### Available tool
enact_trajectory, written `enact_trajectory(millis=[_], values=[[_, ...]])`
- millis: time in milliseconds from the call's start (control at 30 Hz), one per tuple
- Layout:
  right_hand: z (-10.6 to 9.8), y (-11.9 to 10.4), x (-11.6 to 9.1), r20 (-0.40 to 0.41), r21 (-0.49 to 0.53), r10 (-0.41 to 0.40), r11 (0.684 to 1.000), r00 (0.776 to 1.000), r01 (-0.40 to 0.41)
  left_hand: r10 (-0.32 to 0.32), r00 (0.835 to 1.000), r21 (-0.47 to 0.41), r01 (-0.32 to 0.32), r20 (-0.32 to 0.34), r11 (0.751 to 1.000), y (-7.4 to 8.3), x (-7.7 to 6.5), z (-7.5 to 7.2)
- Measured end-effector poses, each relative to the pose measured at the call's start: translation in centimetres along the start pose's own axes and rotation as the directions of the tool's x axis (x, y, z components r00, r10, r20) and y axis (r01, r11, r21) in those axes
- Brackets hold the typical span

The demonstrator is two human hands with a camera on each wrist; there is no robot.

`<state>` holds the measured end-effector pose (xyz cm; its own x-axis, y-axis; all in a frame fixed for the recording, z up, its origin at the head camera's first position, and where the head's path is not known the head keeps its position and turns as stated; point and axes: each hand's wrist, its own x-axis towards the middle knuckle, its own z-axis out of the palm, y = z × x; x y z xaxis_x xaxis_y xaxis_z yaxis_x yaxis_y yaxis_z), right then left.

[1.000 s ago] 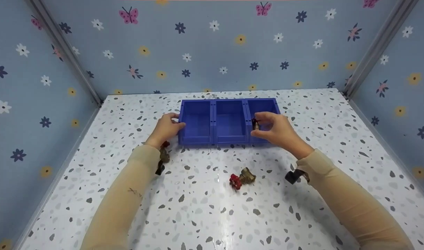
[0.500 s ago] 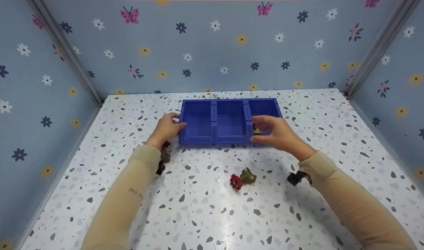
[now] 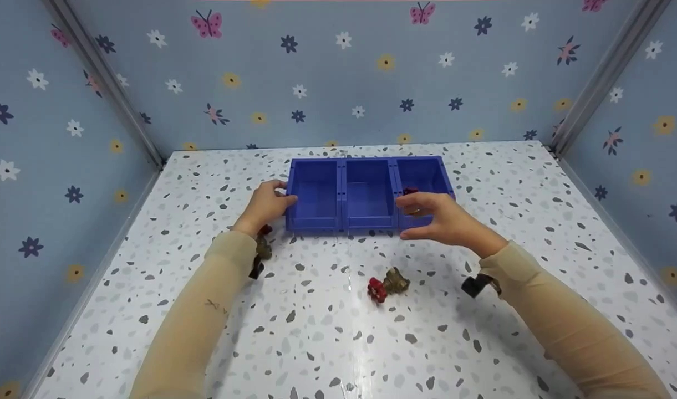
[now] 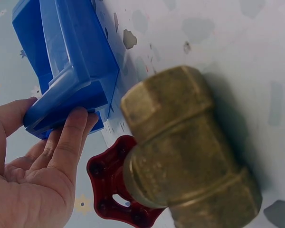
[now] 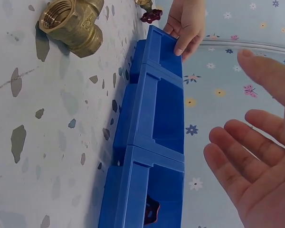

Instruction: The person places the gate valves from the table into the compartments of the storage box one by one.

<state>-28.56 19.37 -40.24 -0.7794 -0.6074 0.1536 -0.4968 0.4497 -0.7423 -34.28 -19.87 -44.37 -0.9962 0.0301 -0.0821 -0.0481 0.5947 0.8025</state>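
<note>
Three blue bins stand joined in a row. My left hand grips the outer wall of the left bin, thumb inside and fingers outside, as the left wrist view shows. My right hand is over the front of the right bin, fingers apart and holding nothing. In that bin lies a valve with a dark red handwheel, mostly hidden by the hand in the head view. One brass gate valve with a red handwheel lies in front of the bins. Another brass valve lies beside my left wrist.
The speckled white tabletop is enclosed by blue flowered panels at the back and sides. Small black wrist-worn pieces show beneath the sleeves. The left and middle bins hold nothing visible.
My right hand has let go of the valve inside the right bin, spread its fingers and drawn slightly back toward me. The left hand stays on the left bin.
</note>
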Motion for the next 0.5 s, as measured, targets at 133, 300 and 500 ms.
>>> enact_trajectory(millis=[133,300,500], values=[[0.15,-0.10,-0.07,0.036,0.010,-0.012,1.000,0.999,0.012,-0.005,1.000,-0.003,0.005,0.001,1.000,0.04,-0.06,0.00],[0.35,-0.14,-0.06,0.072,0.007,-0.032,0.999,0.997,0.032,-0.011,1.000,-0.008,0.011,0.003,1.000,0.20,-0.24,-0.03],[0.74,-0.06,-0.18,0.106,-0.072,-0.033,0.997,0.994,0.040,-0.014,1.000,-0.011,0.014,0.007,1.000,0.29,-0.27,-0.12]])
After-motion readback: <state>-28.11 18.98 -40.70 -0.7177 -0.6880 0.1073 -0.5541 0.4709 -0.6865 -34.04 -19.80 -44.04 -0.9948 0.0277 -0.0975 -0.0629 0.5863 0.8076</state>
